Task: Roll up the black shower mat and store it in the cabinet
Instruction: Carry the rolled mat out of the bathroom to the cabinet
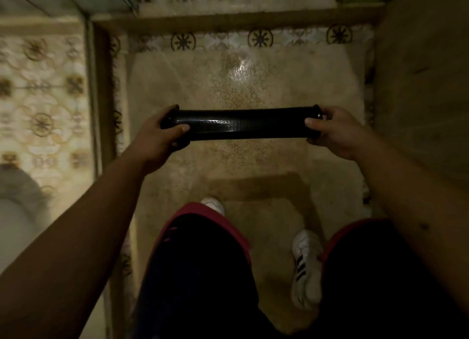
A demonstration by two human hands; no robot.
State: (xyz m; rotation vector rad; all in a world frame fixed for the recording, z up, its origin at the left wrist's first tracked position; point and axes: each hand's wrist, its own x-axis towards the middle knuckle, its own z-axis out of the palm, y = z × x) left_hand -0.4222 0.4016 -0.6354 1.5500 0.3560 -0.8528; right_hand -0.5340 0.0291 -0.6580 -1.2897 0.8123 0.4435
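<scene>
The black shower mat (243, 123) is rolled into a tight horizontal tube and held in the air above the shower floor, at mid-frame. My left hand (162, 135) grips its left end, thumb on top. My right hand (335, 133) grips its right end the same way. Both arms reach forward from the bottom corners. No cabinet is recognisable in this view.
Below lies a wet beige shower floor (241, 79) bordered by patterned tiles (261, 38) and a raised sill. A patterned wall (43, 97) and a white toilet (15, 211) are at the left, a plain brown surface (421, 72) at the right. My feet in white shoes (304, 267) stand below.
</scene>
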